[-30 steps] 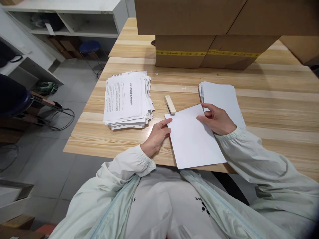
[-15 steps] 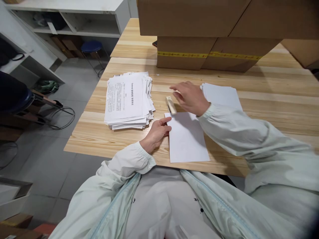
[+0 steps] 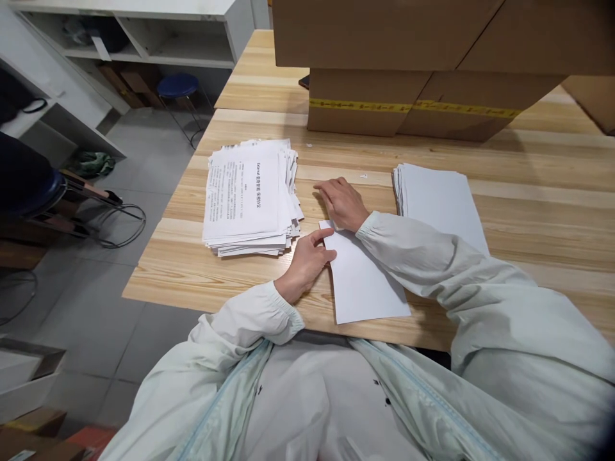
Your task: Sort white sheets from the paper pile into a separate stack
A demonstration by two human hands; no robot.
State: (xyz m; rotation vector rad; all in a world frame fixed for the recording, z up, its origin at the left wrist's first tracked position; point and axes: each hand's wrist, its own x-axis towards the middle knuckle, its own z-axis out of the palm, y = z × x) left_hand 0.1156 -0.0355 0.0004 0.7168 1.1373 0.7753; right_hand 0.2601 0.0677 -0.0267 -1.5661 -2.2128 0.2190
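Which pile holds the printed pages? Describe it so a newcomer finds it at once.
Start at the wooden table with the cardboard boxes at its far side. The printed pile lies near the table's left edge, beyond the left hand. Unlike the neat blank stack further right and the single blank sheet under the hands, it is ragged-edged and covered with black text.

The left hand (image 3: 307, 262) presses the blank sheet (image 3: 368, 282) on the desk (image 3: 528, 211); the right hand (image 3: 342, 203) covers its top corner beside the printed stack (image 3: 250, 195).
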